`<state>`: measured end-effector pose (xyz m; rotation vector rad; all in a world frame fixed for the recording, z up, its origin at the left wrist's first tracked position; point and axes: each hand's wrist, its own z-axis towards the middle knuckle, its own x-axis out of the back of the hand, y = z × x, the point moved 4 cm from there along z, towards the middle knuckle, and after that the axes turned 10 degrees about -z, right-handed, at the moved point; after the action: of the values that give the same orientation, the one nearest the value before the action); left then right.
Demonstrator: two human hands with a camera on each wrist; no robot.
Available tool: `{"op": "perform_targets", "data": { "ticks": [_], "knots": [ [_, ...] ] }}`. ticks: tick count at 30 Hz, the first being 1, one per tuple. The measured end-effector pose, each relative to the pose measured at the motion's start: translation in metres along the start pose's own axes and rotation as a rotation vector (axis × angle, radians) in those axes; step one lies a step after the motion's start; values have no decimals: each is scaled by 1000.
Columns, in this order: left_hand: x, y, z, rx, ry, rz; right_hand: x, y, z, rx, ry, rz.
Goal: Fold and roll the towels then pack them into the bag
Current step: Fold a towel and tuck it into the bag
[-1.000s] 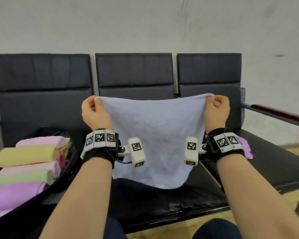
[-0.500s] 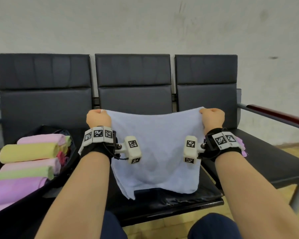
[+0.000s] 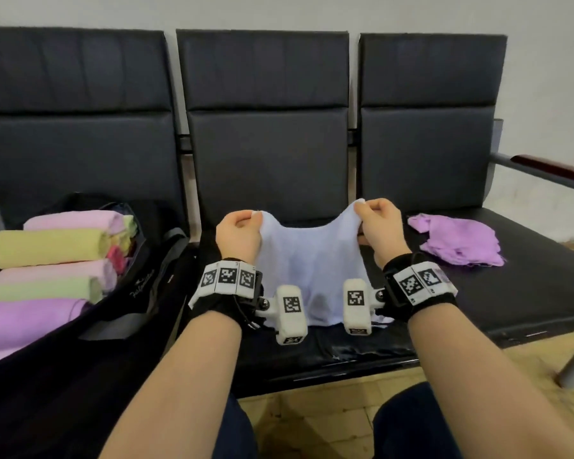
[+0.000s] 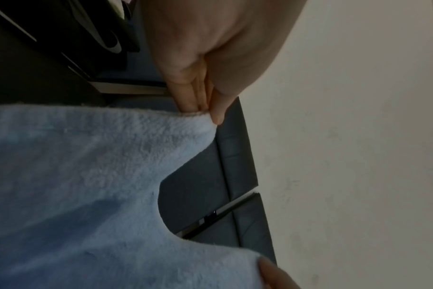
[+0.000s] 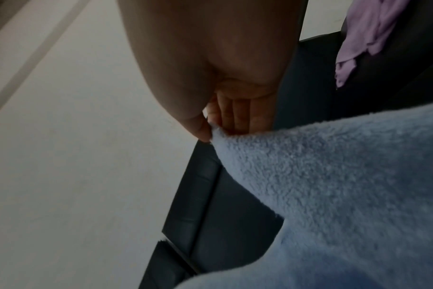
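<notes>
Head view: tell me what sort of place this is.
Probably a waiting area or hallway: a row of joined black padded seats with a metal armrest, set against a bare white wall on a yellowish tiled floor.

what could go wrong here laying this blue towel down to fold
Each hand, left hand and right hand, pinches only a corner tip of the pale blue fleecy towel, so a corner may slip free. The top edge sags between them, so it may land creased. Its near edge lies close to the front of the black padded bench seat and could slide off.
</notes>
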<state>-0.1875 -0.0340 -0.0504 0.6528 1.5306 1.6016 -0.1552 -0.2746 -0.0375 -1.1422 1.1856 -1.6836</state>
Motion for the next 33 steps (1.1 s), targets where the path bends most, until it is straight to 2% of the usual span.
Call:
{"op": "perform_targets", "data": {
  "ticks": [5, 10, 13, 18, 26, 30, 33],
  "knots": [
    [-16, -36, -9, 105, -172, 19, -27, 36, -12, 31, -87, -36],
    [-29, -32, -15, 65, -308, 81, -37, 50, -22, 157, -208, -61],
    [-30, -41, -19, 78, -316, 134, -43, 48, -25, 233, -247, -68],
    [-29, -44, -18, 11, -275, 198, -51, 53, -36, 229, -226, 47],
    [-31, -42, -32, -93, -312, 234, -59, 51, -47, 336, -173, -30],
    [-30, -39, -32, -114, -307, 231, -54, 52, -46, 368, -100, -64],
    [-32, -40, -35, -108, -328, 219, -52, 53, -47, 364, -118, -72]
  ]
}}
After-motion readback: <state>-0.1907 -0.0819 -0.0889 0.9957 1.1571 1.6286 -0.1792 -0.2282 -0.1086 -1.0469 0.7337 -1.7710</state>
